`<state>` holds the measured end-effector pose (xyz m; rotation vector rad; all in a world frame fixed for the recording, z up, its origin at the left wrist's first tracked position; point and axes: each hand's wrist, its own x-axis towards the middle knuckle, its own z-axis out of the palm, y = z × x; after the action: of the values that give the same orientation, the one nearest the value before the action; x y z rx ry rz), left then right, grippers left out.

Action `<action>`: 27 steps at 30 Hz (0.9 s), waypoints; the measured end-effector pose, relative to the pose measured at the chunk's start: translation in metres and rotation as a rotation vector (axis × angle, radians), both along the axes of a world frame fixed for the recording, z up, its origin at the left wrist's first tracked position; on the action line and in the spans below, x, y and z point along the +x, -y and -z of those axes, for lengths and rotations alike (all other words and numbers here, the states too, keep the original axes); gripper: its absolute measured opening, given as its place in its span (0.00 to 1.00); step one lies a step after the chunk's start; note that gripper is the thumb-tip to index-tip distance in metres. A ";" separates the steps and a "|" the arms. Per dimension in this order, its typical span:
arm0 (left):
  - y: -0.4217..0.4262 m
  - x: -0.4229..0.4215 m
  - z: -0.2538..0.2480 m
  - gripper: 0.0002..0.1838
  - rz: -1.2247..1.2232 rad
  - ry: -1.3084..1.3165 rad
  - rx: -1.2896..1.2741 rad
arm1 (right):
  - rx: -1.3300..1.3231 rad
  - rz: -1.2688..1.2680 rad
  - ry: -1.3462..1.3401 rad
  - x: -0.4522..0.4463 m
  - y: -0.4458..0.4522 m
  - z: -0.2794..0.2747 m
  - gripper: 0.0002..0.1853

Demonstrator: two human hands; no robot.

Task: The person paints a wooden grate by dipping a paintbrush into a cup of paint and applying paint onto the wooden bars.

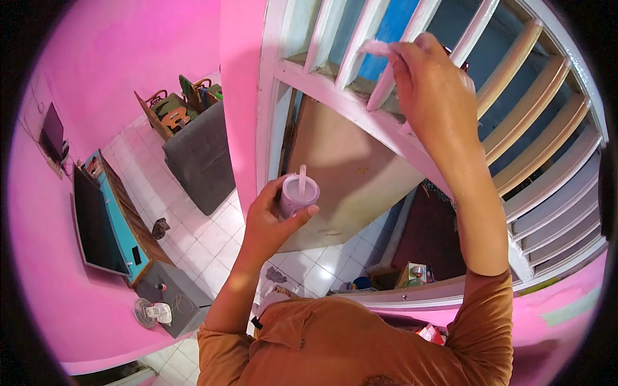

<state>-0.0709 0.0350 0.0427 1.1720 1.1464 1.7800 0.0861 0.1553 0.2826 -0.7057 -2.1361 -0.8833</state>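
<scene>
My left hand is wrapped round a small cup of pale, paint-like liquid, held upright in front of the wooden panel. A light stick stands in the cup and rises above its rim. Up at the white slatted grille, my right hand pinches a soft, pinkish-white piece between thumb and fingers. This piece lies against or very close to one of the white slats; whether it is a cloth or a brush tip, I cannot tell. Some slats on the right are still tan.
Below the grille is a brown wooden panel. At left stand a dark grey sofa, a television and a fan beside a grey cabinet. White tiles cover the floor, where a dark crumpled thing lies.
</scene>
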 end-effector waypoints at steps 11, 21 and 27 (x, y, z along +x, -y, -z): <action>0.005 -0.001 -0.001 0.37 0.003 -0.012 -0.028 | 0.016 0.121 0.085 -0.001 -0.008 -0.008 0.09; 0.004 -0.001 -0.001 0.36 0.030 0.046 -0.009 | 0.190 0.051 -0.024 0.001 -0.010 -0.058 0.05; 0.004 -0.001 -0.002 0.35 0.035 0.034 0.019 | 0.154 0.099 0.099 -0.009 -0.030 -0.041 0.06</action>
<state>-0.0717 0.0306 0.0449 1.1619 1.0850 1.7818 0.0776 0.1853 0.3236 -0.7066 -2.1062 -1.1441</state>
